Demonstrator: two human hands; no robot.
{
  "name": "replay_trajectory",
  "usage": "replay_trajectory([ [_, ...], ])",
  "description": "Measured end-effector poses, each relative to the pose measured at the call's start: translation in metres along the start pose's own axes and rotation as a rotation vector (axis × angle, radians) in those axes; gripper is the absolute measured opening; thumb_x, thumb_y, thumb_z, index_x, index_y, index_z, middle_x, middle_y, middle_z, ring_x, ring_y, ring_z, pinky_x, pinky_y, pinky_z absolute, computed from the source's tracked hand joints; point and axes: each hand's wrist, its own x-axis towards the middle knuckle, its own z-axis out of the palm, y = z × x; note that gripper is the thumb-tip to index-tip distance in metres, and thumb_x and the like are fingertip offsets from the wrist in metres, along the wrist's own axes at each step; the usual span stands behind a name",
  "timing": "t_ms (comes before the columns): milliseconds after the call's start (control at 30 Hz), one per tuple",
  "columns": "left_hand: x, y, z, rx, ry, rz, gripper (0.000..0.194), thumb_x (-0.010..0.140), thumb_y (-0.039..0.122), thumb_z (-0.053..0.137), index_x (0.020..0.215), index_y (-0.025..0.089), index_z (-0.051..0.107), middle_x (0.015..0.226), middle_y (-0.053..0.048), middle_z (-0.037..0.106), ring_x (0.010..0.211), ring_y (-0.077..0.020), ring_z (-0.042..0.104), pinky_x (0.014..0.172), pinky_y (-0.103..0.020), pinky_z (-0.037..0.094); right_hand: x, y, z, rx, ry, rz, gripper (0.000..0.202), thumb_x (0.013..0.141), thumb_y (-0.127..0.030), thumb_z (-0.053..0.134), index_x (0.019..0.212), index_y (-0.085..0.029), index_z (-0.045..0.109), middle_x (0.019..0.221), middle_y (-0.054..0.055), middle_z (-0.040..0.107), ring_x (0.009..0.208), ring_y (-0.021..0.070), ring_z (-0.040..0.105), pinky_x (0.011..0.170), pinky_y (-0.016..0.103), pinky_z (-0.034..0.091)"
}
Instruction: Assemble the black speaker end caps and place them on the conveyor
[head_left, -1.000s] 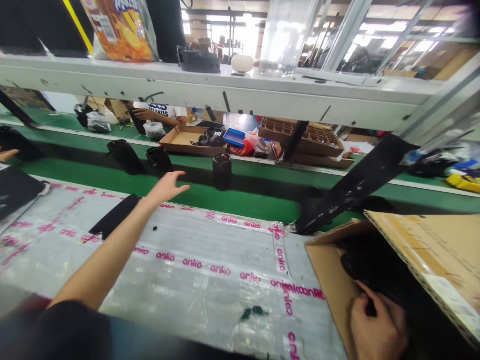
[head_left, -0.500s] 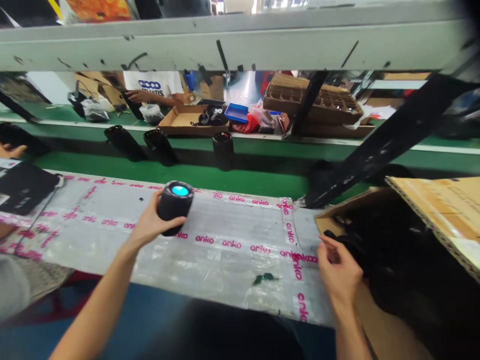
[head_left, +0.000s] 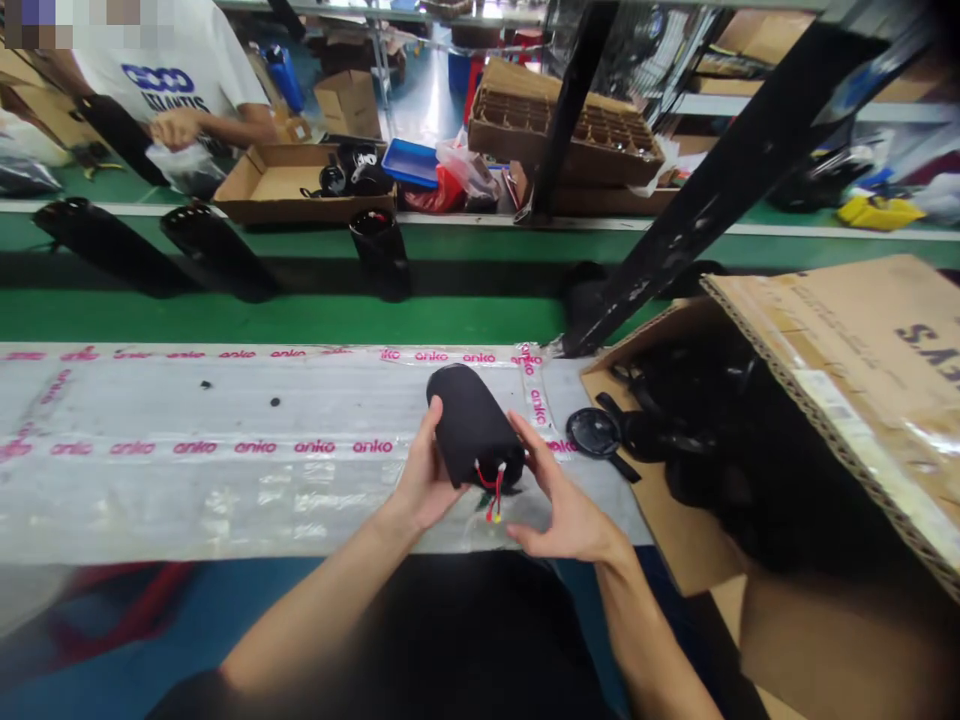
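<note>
A black cylindrical speaker (head_left: 476, 415) lies tilted above the plastic-covered worktop, its open end facing me. Red wires with small connectors (head_left: 493, 516) hang out of that end. My left hand (head_left: 424, 475) is wrapped round the speaker's left side, thumb on top. Along its right edge rest the fingers of my right hand (head_left: 562, 505); the thumb stands apart, close to the connectors. To the right, a round black part with a strap-like tab (head_left: 595, 432) lies beside the open carton (head_left: 675, 545).
Several black cylinders, one of them a speaker housing (head_left: 381, 255), stand on the green belt (head_left: 465, 315). A slanted black post (head_left: 697, 190) rises behind the carton, which holds black parts. Across the belt, a person in a white shirt (head_left: 172, 75) handles a bag.
The speaker has moved right and been tipped, so its lit top no longer shows and its wired end faces me. My right hand has come from the carton to the speaker.
</note>
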Motion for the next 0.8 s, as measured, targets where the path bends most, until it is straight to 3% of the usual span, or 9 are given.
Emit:
replay_trajectory([
  [133,-0.01,0.005,0.012,-0.181,-0.023,-0.118,0.072,0.093,0.084,0.056,0.129,0.023,0.07,0.14,-0.013,0.075,0.132,-0.0379,0.07,0.108,-0.055,0.061,0.011,-0.007,0.017,-0.169,0.18,-0.026,0.136,0.071,-0.035,0.099,0.176,-0.035,0.012,0.185,0.012,0.018,0.172,0.039,0.018,0.138,0.064,0.023],
  [267,-0.016,-0.007,-0.003,-0.166,-0.206,-0.232,0.078,0.093,0.089,0.049,0.123,0.022,0.074,0.126,-0.013,0.08,0.118,-0.0339,0.075,0.101,-0.049,0.06,0.034,-0.002,0.025,-0.055,0.332,-0.095,0.114,0.072,-0.043,0.1,0.166,-0.03,0.037,0.17,0.015,0.047,0.158,0.0375,0.048,0.133,0.058,0.039],
  [367,-0.024,-0.003,-0.032,0.1,-0.444,-0.345,0.092,0.091,0.096,0.039,0.098,0.014,0.08,0.097,-0.018,0.082,0.093,-0.0323,0.078,0.086,-0.043,0.058,0.047,0.001,0.014,0.025,0.33,-0.06,0.112,0.064,-0.046,0.104,0.158,-0.026,0.046,0.154,0.016,0.063,0.14,0.0354,0.065,0.123,0.053,0.053],
  [400,-0.027,0.002,-0.042,0.25,-0.458,-0.306,0.086,0.094,0.091,0.044,0.089,0.013,0.079,0.088,-0.017,0.08,0.085,-0.0299,0.077,0.082,-0.041,0.056,0.051,0.001,0.009,0.028,0.327,-0.047,0.112,0.061,-0.048,0.105,0.155,-0.025,0.049,0.149,0.016,0.065,0.136,0.035,0.067,0.12,0.052,0.055],
  [467,-0.028,0.014,-0.058,0.523,-0.298,-0.013,0.056,0.097,0.071,0.066,0.085,0.017,0.076,0.081,-0.01,0.076,0.08,-0.0245,0.073,0.08,-0.037,0.054,0.057,0.004,0.003,0.024,0.316,-0.036,0.107,0.058,-0.05,0.106,0.148,-0.024,0.055,0.146,0.015,0.067,0.133,0.0346,0.069,0.119,0.052,0.056],
  [533,-0.024,0.022,-0.064,0.692,-0.095,0.379,0.039,0.088,0.053,0.086,0.108,0.022,0.076,0.106,-0.008,0.078,0.103,-0.0262,0.074,0.093,-0.038,0.055,0.06,0.008,0.004,0.03,0.303,-0.036,0.105,0.06,-0.053,0.105,0.148,-0.024,0.056,0.149,0.015,0.066,0.138,0.0349,0.066,0.123,0.052,0.052],
  [633,-0.008,0.018,-0.056,0.819,-0.12,0.681,0.088,0.085,0.053,0.089,0.159,0.03,0.049,0.165,-0.013,0.052,0.153,-0.0356,0.05,0.125,-0.049,0.042,0.06,0.013,0.015,0.075,0.263,-0.047,0.105,0.074,-0.06,0.095,0.161,-0.026,0.046,0.165,0.015,0.054,0.153,0.0359,0.054,0.131,0.054,0.043],
  [700,0.004,0.005,-0.048,0.849,-0.24,0.715,0.096,0.093,0.057,0.079,0.171,0.031,0.03,0.176,-0.014,0.037,0.163,-0.0377,0.038,0.134,-0.054,0.033,0.056,0.016,0.026,0.104,0.266,-0.08,0.103,0.085,-0.069,0.08,0.168,-0.027,0.036,0.174,0.014,0.044,0.161,0.0365,0.045,0.134,0.056,0.038],
  [800,0.015,-0.017,-0.04,0.823,-0.275,0.769,0.095,0.098,0.058,0.072,0.174,0.032,0.022,0.178,-0.014,0.033,0.163,-0.0391,0.038,0.135,-0.057,0.03,0.049,0.021,0.043,0.119,0.381,-0.125,0.097,0.093,-0.076,0.061,0.171,-0.027,0.028,0.177,0.013,0.038,0.163,0.0379,0.04,0.134,0.06,0.035],
])
